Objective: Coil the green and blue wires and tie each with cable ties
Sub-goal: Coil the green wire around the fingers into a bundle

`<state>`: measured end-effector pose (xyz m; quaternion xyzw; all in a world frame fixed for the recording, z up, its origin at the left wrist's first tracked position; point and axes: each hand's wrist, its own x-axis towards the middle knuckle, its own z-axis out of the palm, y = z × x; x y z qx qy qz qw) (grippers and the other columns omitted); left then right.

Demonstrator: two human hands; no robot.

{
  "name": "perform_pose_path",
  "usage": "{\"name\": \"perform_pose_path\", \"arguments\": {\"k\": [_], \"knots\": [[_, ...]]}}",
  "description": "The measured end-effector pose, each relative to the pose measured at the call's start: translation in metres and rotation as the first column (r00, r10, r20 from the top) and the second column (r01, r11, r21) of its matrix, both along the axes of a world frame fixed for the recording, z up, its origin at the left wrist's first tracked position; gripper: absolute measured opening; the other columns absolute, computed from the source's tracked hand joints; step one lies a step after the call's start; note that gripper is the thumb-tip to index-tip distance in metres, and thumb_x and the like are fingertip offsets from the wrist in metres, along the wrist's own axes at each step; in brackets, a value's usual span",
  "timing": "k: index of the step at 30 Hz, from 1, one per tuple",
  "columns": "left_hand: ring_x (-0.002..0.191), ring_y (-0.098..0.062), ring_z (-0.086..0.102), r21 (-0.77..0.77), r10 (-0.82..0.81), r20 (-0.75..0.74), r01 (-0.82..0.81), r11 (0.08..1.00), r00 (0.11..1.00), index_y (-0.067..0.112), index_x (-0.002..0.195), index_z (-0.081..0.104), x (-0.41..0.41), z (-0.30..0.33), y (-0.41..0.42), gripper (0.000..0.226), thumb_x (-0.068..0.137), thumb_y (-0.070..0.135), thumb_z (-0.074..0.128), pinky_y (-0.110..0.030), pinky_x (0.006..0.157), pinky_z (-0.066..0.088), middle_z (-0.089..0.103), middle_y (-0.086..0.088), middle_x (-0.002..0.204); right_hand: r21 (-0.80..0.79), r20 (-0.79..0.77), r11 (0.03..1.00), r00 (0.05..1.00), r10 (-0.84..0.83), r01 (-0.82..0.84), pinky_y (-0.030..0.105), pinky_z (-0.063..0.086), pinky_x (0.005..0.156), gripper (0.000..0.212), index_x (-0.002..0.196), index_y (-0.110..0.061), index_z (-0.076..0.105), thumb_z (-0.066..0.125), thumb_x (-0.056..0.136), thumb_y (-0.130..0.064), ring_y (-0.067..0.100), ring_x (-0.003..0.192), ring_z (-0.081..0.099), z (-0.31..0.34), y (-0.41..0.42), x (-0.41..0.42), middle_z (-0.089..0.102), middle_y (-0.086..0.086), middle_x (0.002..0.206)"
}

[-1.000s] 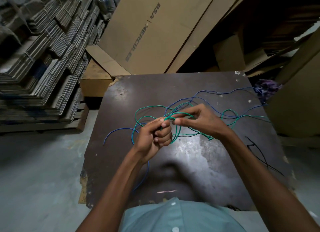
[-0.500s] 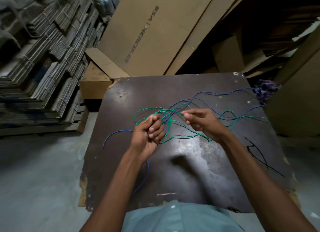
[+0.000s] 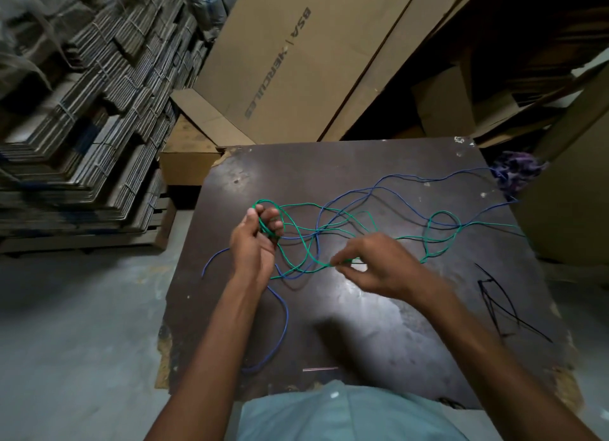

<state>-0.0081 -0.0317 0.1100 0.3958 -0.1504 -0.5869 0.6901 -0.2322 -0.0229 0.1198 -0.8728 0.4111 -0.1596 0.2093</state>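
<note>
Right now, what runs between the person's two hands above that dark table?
In the head view, thin green wire sags from the left hand to the right hand, crossed by thin blue wire over the dark table.

The table (image 3: 379, 325) stands before the person, with boxes (image 3: 296, 61) behind it and stacked cardboard (image 3: 82, 111) to its left. 2 wires (image 3: 329, 229) sprawl tangled across the table's middle and far right. Cable ties (image 3: 501, 305) lie at the near right. Both hands, the left (image 3: 255, 243) and the right (image 3: 379, 266), sit over the tangle.
</note>
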Motion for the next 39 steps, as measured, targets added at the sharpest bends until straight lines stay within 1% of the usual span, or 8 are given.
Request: {"name": "perform_pose_path", "arguments": {"k": [5,11,14,17,23,28,34,39], "knots": [[0.061,-0.015,0.068,-0.062,-0.132,0.382,0.168,0.984,0.915,0.01,0.089,0.05,-0.027,-0.007,0.005,0.028,0.106,0.015,0.028,-0.027,0.061,0.055,0.073,-0.003,0.072,-0.077,-0.004,0.99,0.993,0.119,-0.119,0.039,0.053,0.069,0.018,0.097,-0.023,0.074,0.058,0.092,-0.029,0.023,0.089,0.064,0.026,0.004,0.027,0.072,-0.005,0.095],[0.046,-0.007,0.052,-0.064,-0.203,0.655,0.321,0.945,0.728,0.007,0.078,0.052,-0.043,-0.007,0.015,0.03,0.104,0.01,0.036,-0.019,0.05,0.043,0.059,0.003,0.055,-0.202,0.236,0.979,0.97,0.051,-0.002,0.025,0.039,0.065,0.014,0.101,-0.016,0.078,0.069,0.093,-0.023,0.014,0.074,0.055,0.035,-0.018,0.025,0.067,0.0,0.083],[0.041,-0.01,0.036,-0.075,-0.268,0.624,0.398,0.914,0.734,0.007,0.078,0.051,-0.039,-0.002,0.017,0.028,0.1,0.021,0.038,-0.018,0.044,0.032,0.049,0.0,0.049,-0.22,0.346,0.971,0.938,-0.015,0.097,0.011,0.033,0.067,0.012,0.096,-0.014,0.079,0.077,0.091,-0.024,-0.007,0.069,0.047,0.035,-0.028,0.015,0.069,-0.001,0.082],[0.043,-0.009,0.027,-0.053,-0.378,0.537,0.478,0.877,0.754,0.003,0.084,0.053,-0.037,0.0,0.019,0.028,0.097,0.021,0.038,-0.018,0.044,0.027,0.035,0.001,0.049,-0.196,0.427,0.968,0.902,-0.061,0.158,0.008,0.03,0.063,0.016,0.09,-0.014,0.08,0.084,0.083,-0.028,-0.008,0.064,0.049,0.035,-0.034,0.007,0.068,-0.005,0.077],[0.043,-0.008,0.012,-0.155,-0.557,0.092,0.565,0.81,0.825,0.011,0.076,0.047,-0.03,0.002,0.023,0.025,0.097,0.02,0.036,-0.022,0.043,0.017,0.023,0.008,0.05,0.244,0.628,0.944,0.706,-0.327,0.22,0.016,0.045,0.064,0.012,0.09,-0.007,0.081,0.084,0.081,-0.014,-0.004,0.061,0.059,0.022,-0.054,-0.011,0.073,-0.013,0.069],[0.042,-0.007,0.013,-0.24,-0.456,-0.235,0.404,0.883,0.858,0.015,0.079,0.046,-0.013,0.004,0.015,0.029,0.101,0.019,0.028,-0.022,0.045,0.018,0.025,0.01,0.048,0.469,0.575,0.876,0.714,-0.398,0.111,0.018,0.037,0.053,0.021,0.102,-0.004,0.08,0.075,0.089,-0.021,0.005,0.056,0.047,-0.005,-0.045,-0.02,0.066,0.001,0.067],[0.036,-0.007,0.021,-0.172,-0.19,-0.308,0.142,0.975,0.932,0.016,0.08,0.048,0.019,-0.003,0.007,0.024,0.099,0.02,0.033,-0.018,0.041,0.026,0.032,0.009,0.048,0.417,0.53,0.891,0.749,-0.396,0.176,0.022,0.056,0.077,0.021,0.11,-0.02,0.078,0.074,0.091,-0.013,0.01,0.076,0.07,-0.026,-0.031,-0.039,0.079,0.005,0.084],[0.039,-0.004,0.032,-0.097,-0.033,-0.179,0.016,0.995,0.983,0.015,0.085,0.048,0.015,-0.005,0.0,0.027,0.104,0.022,0.031,-0.017,0.043,0.03,0.041,0.008,0.054,-0.111,0.18,0.99,0.982,-0.061,0.082,0.025,0.043,0.055,0.014,0.101,-0.025,0.081,0.072,0.092,-0.018,0.009,0.058,0.057,-0.027,-0.007,-0.013,0.066,-0.007,0.071]]}}
